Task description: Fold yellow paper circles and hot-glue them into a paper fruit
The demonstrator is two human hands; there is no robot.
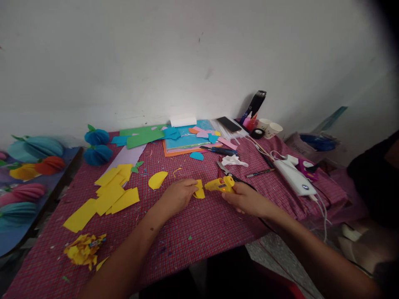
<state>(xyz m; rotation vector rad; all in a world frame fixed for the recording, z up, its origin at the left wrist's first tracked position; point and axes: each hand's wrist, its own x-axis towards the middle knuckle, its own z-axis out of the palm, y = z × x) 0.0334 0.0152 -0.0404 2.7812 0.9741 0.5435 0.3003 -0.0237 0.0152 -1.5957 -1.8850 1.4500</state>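
Note:
My right hand (245,198) grips a yellow hot glue gun (220,184), its nozzle aimed left. A small orange light glows on its body. The nozzle tip is close to a folded yellow paper piece (200,190); whether they touch I cannot tell. Between its fingertips, my left hand (180,195) pinches that paper just above the tablecloth. Left of this hand lies a yellow paper half-circle (157,180). Farther left, several yellow paper rectangles (109,195) overlap in a loose pile. Scissors (225,168) lie behind the glue gun, partly hidden by it.
Crumpled yellow scraps (84,249) sit at the front left. Blue paper balls (97,154) stand at the back left. Stacked coloured sheets (174,143) lie against the wall. On the right are a white power bank-like box (294,177) with cables, paper cups (273,130) and a black flask (257,102).

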